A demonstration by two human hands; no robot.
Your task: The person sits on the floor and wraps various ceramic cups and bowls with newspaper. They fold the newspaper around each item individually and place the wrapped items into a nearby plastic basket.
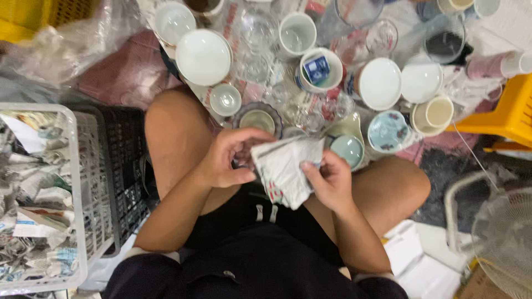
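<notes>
- Newspaper-wrapped bundle [285, 169]: held above the person's lap, between the knees, just below the spread of crockery; the paper is crumpled and folded around something that cannot be seen.
- Left hand [227, 158]: curled around the bundle's left edge, thumb pressing the paper from the side, fingers hooked over the top.
- Right hand [327, 180]: closed on the bundle's right lower side, fingers pinching a fold of paper.
- Crockery on the floor: a pale blue bowl [347, 149] just beside the right hand; a small dish with a dark rim [257, 119] just above the left hand; white bowls, cups and clear glasses [257, 33] crowded further out.
- White basket [75, 182]: at the person's left, filled with paper-wrapped pieces.
- Risk, as judged: a loose fold could let the contents slip onto the close-packed ware below; an elbow or knee shift could knock the nearest bowls.
</notes>
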